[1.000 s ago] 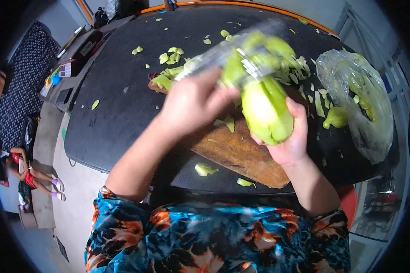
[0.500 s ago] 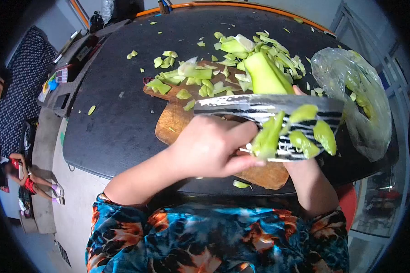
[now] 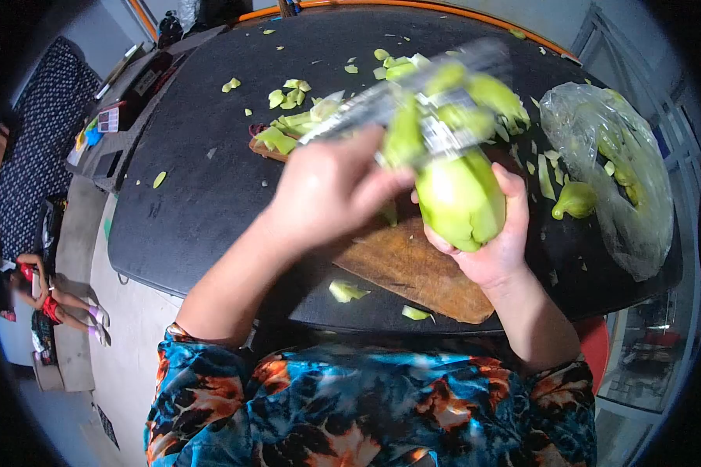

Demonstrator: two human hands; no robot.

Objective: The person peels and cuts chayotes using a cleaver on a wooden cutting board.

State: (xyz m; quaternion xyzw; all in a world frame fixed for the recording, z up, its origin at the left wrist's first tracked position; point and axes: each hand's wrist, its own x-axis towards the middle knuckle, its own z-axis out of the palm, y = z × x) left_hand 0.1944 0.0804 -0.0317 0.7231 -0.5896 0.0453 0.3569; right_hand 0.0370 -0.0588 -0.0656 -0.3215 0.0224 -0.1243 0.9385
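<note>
My left hand (image 3: 327, 183) grips a broad-bladed knife (image 3: 350, 113), smeared by motion, its handle hidden in my fingers. Several green slices (image 3: 463, 121) cling to the flat of the blade. In my right hand (image 3: 502, 241) is a pale green, peeled vegetable that looks like a chayote (image 3: 456, 206), its rounded end toward me. The blade passes across its far end; whether they touch, I cannot tell. Below my hands lies a wooden cutting board (image 3: 424, 272), partly hidden by them. A green piece (image 3: 575, 200) with a narrow tip rests to the right.
A clear plastic bag (image 3: 639, 226) with green things inside stands at the right of the dark table (image 3: 187, 187). Green peelings (image 3: 288, 97) are scattered over the far half. Off to the left, a person in red (image 3: 43, 292) is by the wall.
The knife has swung up and away from me, its slices still stuck on. The chayote has come nearer and turned rounded end toward me. A cut piece now lies near the table's front edge.
</note>
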